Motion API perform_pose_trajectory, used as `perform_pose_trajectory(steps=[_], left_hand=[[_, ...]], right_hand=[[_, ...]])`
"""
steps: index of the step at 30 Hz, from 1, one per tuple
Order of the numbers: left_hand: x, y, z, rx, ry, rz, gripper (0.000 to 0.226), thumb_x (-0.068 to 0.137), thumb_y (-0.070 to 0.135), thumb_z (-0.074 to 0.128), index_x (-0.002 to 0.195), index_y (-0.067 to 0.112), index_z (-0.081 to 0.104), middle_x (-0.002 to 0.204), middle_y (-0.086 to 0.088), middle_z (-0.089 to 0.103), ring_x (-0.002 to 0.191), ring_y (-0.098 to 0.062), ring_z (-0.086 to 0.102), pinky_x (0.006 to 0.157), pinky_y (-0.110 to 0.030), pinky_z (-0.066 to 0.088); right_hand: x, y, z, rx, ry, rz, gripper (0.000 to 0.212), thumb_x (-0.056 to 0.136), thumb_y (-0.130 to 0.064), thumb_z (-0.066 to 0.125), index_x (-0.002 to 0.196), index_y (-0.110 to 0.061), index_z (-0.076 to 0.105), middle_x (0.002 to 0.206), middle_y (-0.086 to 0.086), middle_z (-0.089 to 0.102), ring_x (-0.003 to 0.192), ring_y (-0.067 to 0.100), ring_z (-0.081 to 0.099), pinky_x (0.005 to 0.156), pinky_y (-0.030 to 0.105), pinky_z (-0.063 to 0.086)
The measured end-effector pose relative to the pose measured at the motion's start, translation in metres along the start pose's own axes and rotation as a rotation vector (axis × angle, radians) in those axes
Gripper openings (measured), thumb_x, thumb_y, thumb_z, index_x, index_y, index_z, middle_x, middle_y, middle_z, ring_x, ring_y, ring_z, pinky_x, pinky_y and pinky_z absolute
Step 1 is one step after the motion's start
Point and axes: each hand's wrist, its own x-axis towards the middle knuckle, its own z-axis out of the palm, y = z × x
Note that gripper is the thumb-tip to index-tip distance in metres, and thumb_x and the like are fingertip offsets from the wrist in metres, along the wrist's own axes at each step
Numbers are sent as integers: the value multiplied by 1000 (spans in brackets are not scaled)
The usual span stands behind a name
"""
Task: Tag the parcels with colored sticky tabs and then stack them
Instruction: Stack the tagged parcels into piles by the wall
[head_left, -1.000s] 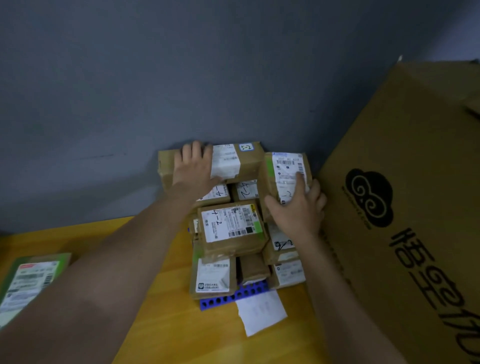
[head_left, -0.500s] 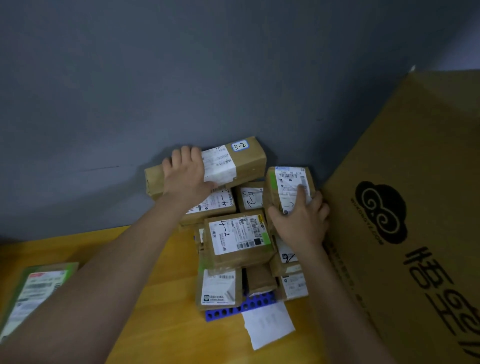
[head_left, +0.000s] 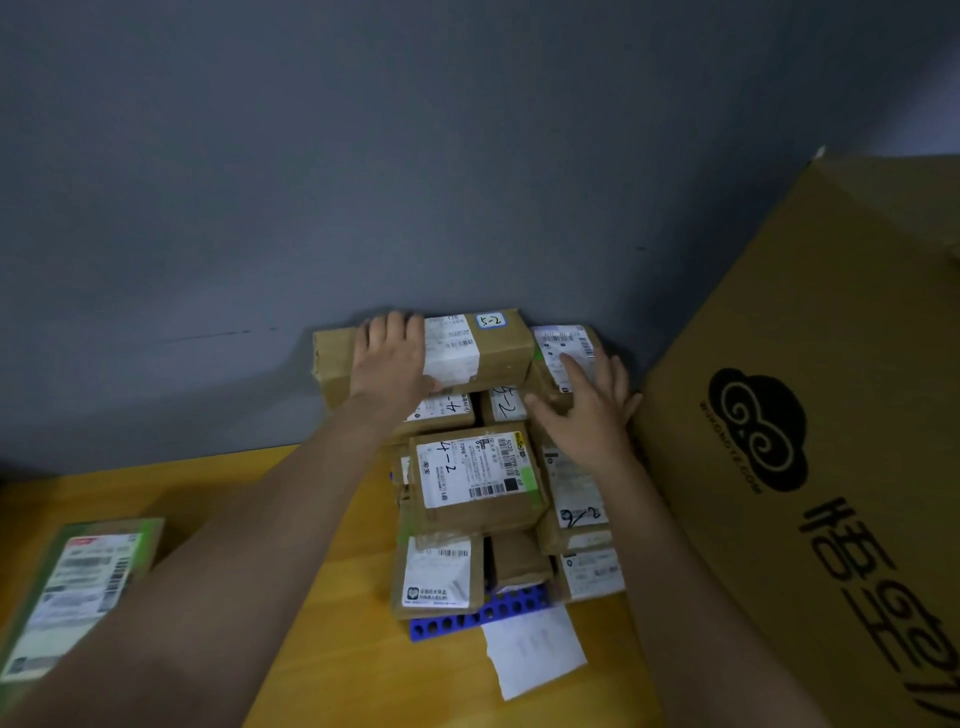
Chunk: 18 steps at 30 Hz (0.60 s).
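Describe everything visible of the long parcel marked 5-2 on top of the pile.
The long parcel is a brown cardboard box wrapped in tape, lying flat and lengthwise along the grey wall on top of the pile. A white shipping label bands its middle, and a small blue-edged tab reading 5-2 sits near its right end. The left hand rests on its left half, fingers spread over the top. Its right end meets a neighbouring labelled parcel.

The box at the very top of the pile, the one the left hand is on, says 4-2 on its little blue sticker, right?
Not quite. In the head view the left hand does rest on the top box, but its blue-edged sticker reads 5-2. The 4-2 is handwritten on the label of a lower parcel nearer the front of the pile.
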Motion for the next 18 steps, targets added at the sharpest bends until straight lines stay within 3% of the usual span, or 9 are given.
perform_pose_trajectory(steps=[4, 7, 9, 13, 18], left_hand=[[-1, 1, 2, 71, 18, -25, 89, 79, 55, 65, 146, 18, 19, 142, -14, 25, 134, -32, 24, 115, -53, 8], [-7, -3, 2, 4, -3, -32, 99, 75, 62, 64, 149, 19, 13, 144, -14, 22, 137, -33, 20, 114, -55, 1], [-19, -9, 4, -71, 57, -3, 99, 77, 61, 64, 150, 17, 14, 149, -17, 19, 139, -36, 17, 114, -54, -4], [-80, -40, 13, -308, 319, 14, 66, 87, 35, 63, 142, 11, 37, 140, -23, 36, 125, -43, 36, 107, -55, 22], [-185, -117, 41, -435, 286, -235, 57, 84, 29, 54, 136, 11, 40, 134, -21, 41, 117, -41, 41, 96, -50, 37]], right_hand=[[-10, 5, 8, -130, 105, -132, 57, 91, -42, 56, 140, -16, 46, 157, 16, 16, 145, 36, 5, 114, 62, 8], [-16, 4, 10, -222, 73, -161, 61, 91, -41, 56, 144, -15, 40, 157, 19, 15, 144, 36, 4, 115, 59, 6], [-28, -9, 9, -226, 172, -210, 58, 89, -34, 56, 141, -13, 43, 155, 21, 21, 142, 36, 8, 115, 60, 10], [-73, -65, 22, -1, 342, -505, 42, 87, -22, 52, 126, -8, 57, 140, 22, 42, 133, 37, 29, 109, 50, 30], [-136, -144, 77, 109, 209, -730, 30, 86, -20, 54, 112, -10, 66, 121, 14, 55, 112, 29, 42, 97, 39, 37]])
